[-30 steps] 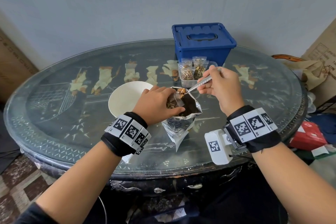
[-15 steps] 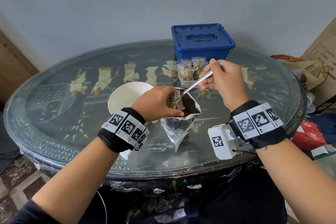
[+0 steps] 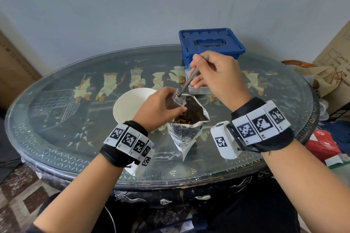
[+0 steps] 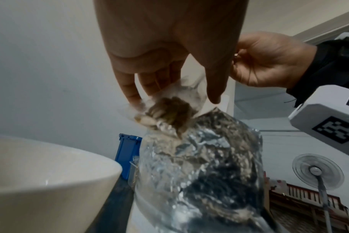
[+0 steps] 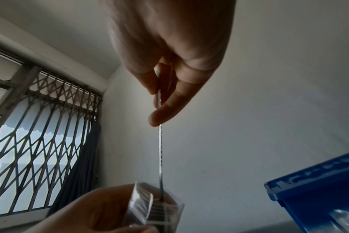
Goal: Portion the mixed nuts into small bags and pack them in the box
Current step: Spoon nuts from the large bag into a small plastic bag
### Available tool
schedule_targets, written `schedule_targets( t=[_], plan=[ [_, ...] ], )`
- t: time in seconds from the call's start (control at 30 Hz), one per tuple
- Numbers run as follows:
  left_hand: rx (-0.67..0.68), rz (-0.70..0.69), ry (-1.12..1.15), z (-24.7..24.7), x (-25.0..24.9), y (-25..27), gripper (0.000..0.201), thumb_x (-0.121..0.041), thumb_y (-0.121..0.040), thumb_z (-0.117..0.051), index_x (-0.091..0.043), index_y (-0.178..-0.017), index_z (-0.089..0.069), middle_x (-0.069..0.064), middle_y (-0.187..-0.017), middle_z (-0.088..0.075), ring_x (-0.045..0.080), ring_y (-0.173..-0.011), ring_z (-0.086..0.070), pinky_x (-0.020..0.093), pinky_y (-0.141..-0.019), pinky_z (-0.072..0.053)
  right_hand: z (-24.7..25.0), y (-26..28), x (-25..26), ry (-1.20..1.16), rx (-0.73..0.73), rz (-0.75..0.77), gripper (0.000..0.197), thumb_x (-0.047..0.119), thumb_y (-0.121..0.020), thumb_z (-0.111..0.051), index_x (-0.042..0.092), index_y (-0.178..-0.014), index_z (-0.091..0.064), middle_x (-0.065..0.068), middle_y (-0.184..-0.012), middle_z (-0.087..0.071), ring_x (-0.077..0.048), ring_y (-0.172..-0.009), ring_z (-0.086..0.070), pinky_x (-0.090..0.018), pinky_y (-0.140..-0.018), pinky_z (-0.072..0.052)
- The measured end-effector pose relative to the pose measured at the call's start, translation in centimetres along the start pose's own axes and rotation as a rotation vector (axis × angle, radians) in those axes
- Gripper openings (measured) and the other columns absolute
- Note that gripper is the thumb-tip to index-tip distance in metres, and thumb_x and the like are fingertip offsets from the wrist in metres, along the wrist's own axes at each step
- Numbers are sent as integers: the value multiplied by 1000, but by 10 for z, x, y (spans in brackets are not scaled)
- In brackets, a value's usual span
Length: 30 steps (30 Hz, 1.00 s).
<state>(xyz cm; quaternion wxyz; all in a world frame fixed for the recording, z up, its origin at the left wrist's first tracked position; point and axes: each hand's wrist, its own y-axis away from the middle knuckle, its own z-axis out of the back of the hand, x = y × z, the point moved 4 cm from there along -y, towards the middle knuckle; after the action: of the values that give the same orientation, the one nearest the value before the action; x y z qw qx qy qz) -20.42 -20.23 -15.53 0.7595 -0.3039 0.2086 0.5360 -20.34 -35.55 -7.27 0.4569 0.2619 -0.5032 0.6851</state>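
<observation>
A silver foil pouch of mixed nuts [image 3: 186,125] stands open on the glass table. My left hand [image 3: 161,108] holds a small clear bag [image 3: 175,101] above the pouch mouth; nuts show in its bottom [image 4: 169,112]. My right hand [image 3: 214,73] pinches a metal spoon [image 3: 187,83] by its handle. The spoon stands steeply, its bowl down inside the small bag [image 5: 161,203]. Behind my right hand sits a clear tub [image 3: 198,90] with filled small bags, mostly hidden. The blue lidded box [image 3: 210,45] stands shut at the far side.
A white bowl [image 3: 128,104] stands left of the pouch, close to my left hand. The round glass-topped table [image 3: 75,138] has cardboard boxes at both sides, and a red carton [image 3: 322,142] and clutter lie on the floor at the right.
My right hand has risen and tipped the spoon from a shallow slant to nearly upright, its bowl going into the small bag. My left hand lifted the bag slightly.
</observation>
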Motion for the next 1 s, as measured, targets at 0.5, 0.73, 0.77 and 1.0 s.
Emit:
schedule_targets(
  t=[0.5,0.73,0.77,1.0],
  plan=[
    [-257,159,173,-4,30,42,53,-30,-76,-73,-8,-119,-53,-6,-102,-56,8,-89,-52,15,-77,-38,25,23,-19,-11,-285,75,24,24,-99,-41,19,-81,-56,6,-71,-64,-10,-56,-65,-27,-54,-55],
    [-254,226,204,-16,33,51,53,-30,-78,-72,-8,-121,-52,-5,-104,-56,8,-89,-51,11,-73,-35,-12,64,-56,269,-51,324,24,17,-92,-50,1,-90,-69,-6,-81,-70,-6,-73,-63,-10,-69,-48],
    [-252,224,207,-17,33,51,53,-30,-78,-72,-8,-121,-52,-5,-104,-56,8,-89,-50,11,-73,-35,-16,68,-59,285,-25,347,23,15,-91,-52,1,-90,-69,-7,-84,-69,-8,-77,-62,-11,-72,-47],
    [-241,205,193,-15,30,51,51,-30,-79,-70,-8,-121,-52,-4,-104,-56,9,-90,-50,11,-73,-35,-30,88,-73,430,133,464,23,13,-91,-50,1,-93,-70,-9,-93,-67,-17,-82,-63,-22,-81,-50]
  ],
)
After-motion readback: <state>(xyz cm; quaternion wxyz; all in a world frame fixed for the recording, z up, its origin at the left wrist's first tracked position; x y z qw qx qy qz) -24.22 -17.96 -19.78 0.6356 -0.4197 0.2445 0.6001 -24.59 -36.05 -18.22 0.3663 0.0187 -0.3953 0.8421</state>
